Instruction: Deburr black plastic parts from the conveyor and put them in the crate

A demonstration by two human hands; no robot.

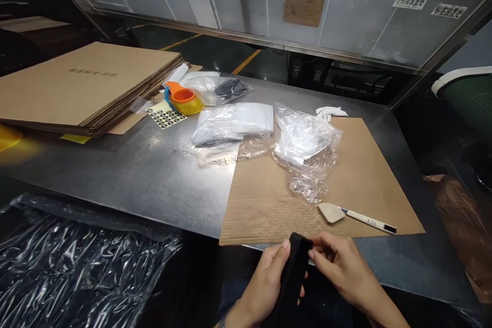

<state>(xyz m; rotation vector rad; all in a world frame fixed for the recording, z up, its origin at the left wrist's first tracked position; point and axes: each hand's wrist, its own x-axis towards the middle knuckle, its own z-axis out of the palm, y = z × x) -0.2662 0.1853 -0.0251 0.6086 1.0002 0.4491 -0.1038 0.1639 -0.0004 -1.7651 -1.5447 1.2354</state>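
Note:
A long black bar-shaped piece (294, 271) is held tilted in front of the table's near edge. My left hand (265, 279) is wrapped round it, thumb along its side and fingertips showing past its far side. My right hand (342, 264) is closed, with thumb and forefinger pinched at the upper end of the piece. Just beyond my hands lies a brush (369, 219) marked A26, its wide pale head (331, 212) on a cardboard sheet (261, 205). The lower end of the black piece runs out of the picture.
Clear plastic bags with white contents (234, 123) and a crumpled bag (303, 138) lie beyond the brush. A white glove (330, 111), tape rolls (184, 100), a sticker sheet (166, 114) and stacked cardboard (88, 82) are on the metal table (154, 179). Black plastic (77, 266) is lower left.

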